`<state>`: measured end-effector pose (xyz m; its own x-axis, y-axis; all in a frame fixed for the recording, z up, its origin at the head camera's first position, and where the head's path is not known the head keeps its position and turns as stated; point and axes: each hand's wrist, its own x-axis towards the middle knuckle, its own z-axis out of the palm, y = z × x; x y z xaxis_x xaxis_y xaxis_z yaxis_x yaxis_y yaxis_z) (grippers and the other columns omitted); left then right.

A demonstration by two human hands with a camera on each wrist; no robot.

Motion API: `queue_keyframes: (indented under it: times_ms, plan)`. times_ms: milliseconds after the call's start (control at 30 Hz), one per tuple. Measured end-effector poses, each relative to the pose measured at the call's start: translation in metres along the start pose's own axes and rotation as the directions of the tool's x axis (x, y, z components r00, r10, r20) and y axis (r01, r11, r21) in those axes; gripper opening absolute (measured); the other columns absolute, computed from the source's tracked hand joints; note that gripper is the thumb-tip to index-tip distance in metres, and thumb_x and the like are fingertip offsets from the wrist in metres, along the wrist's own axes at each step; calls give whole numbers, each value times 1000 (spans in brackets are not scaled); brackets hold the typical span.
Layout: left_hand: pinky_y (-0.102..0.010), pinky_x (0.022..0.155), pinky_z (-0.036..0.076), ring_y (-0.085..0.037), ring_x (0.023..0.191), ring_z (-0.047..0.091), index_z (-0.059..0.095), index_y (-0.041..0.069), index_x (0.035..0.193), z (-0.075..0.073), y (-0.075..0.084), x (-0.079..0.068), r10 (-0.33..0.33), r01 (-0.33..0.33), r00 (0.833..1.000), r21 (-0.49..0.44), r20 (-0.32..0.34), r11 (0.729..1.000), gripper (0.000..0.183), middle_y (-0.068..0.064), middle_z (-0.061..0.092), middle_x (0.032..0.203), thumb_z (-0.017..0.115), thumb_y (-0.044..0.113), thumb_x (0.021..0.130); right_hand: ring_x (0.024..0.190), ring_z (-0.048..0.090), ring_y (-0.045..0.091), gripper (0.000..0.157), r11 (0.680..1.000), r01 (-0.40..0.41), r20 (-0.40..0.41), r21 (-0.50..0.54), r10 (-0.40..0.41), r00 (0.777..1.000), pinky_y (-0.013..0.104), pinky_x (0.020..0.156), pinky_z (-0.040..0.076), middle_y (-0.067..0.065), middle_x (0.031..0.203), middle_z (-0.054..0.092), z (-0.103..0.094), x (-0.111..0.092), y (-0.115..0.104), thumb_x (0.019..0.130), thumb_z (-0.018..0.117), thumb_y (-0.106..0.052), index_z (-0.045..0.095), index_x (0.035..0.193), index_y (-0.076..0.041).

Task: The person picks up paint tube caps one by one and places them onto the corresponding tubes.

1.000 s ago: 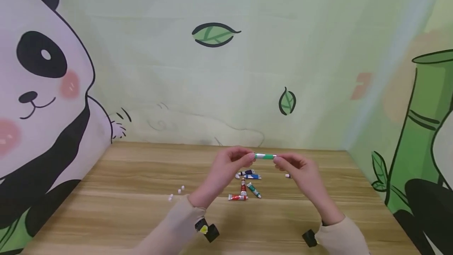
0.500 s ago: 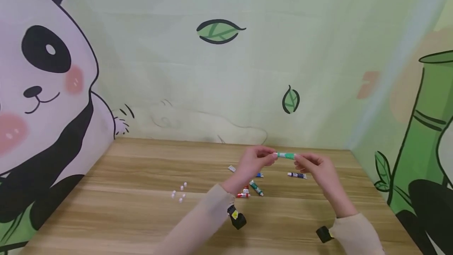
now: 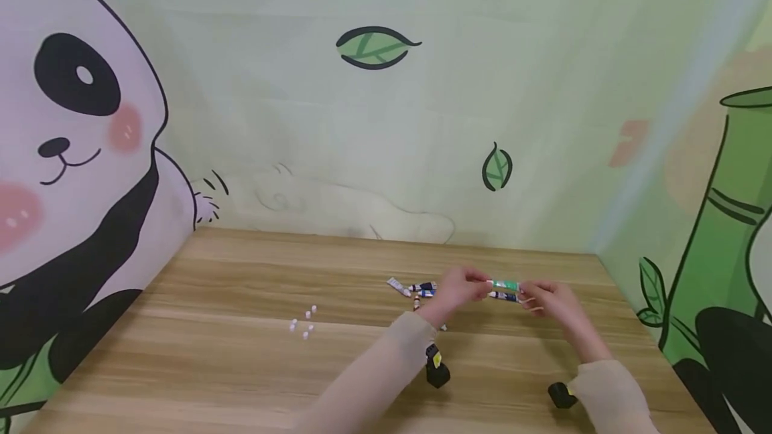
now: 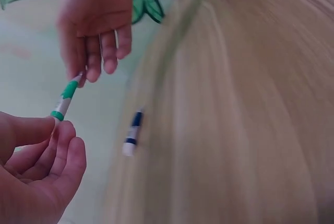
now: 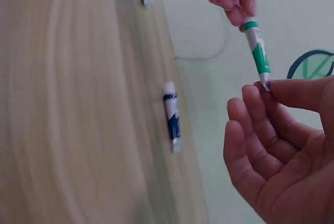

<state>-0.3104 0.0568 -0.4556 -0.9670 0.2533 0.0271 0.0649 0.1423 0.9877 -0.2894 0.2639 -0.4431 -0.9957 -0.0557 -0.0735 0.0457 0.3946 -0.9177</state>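
A small green-and-silver paint tube [image 3: 505, 284] is held lengthwise between both hands above the table. My left hand [image 3: 456, 290] pinches its cap end between thumb and fingers. The crimped tail end is pinched by my right hand [image 3: 557, 303], whose other fingers are loosely bent in the right wrist view. A dark blue paint tube with a white cap [image 5: 172, 119] lies on the table just below the green one, apart from both hands.
Several paint tubes, among them a silver one [image 3: 398, 286] and a blue one [image 3: 427, 294], lie left of my left hand, which partly hides the group. Small white cap-like pieces [image 3: 307, 327] are scattered farther left. A printed backdrop [image 3: 271, 119] borders the wooden table [image 3: 241, 367].
Both hands have carried the green paint tube to the right and lowered it over the dark blue tube. The grip at both ends stays.
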Motion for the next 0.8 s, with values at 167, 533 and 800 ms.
queue_keyframes:
  times_ms: [167, 533, 800]
  plan:
    - [-21, 63, 52, -11, 70, 64, 75, -1, 96, 12, -18, 8, -11, 15, 999, 113, -32, 993, 9, -4, 70, 78, 74, 6, 91, 71, 66, 10, 41, 999, -41, -15, -21, 40, 999, 26, 67, 56, 5, 85, 73, -2, 3, 18, 102, 59, -20, 62, 113, 20]
    - [-20, 57, 41, -6, 63, 49, 76, 3, 84, 19, -35, 7, 17, 6, 998, 316, -68, 949, 5, 2, 66, 73, 78, 7, 85, 61, 60, 9, 33, 993, -107, 24, -42, 108, 994, 24, 57, 53, -1, 75, 68, 5, 8, 48, 100, 59, -14, 65, 107, 18]
    - [-19, 61, 41, -5, 64, 48, 76, 3, 83, 24, -39, 13, 62, -44, 997, 369, -39, 929, 6, 1, 67, 74, 79, 7, 85, 57, 59, 6, 26, 992, -115, 40, -43, 117, 992, 21, 53, 49, -2, 71, 70, -2, 9, 51, 96, 65, -12, 70, 99, 13]
